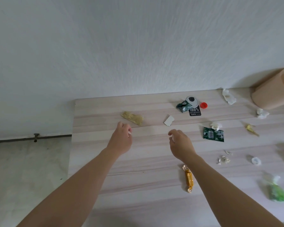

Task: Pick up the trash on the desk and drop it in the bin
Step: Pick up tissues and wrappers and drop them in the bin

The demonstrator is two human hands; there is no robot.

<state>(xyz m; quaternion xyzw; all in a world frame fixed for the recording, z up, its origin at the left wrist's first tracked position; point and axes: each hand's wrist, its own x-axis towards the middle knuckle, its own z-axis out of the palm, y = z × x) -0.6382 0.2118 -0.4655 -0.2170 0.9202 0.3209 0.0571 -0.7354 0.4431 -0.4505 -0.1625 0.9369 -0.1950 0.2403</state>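
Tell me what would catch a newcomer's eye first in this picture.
The left hand and right hand hover side by side over the middle of the desk. Litter lies mostly to their right: a red bottle cap near the back edge, a dark green packet by the right hand, a gold-wrapped candy beside the right forearm. A tan bin is at the far right corner.

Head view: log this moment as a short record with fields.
desk: pale wood grain, against a white wall
left hand: over the desk, fingers curled, near the crumpled gold wrapper
right hand: over the desk, fingers curled, near the white card scrap
held: cannot tell for either hand
bin: beige, far right by the wall
other trash: gold candy, green packet, red cap
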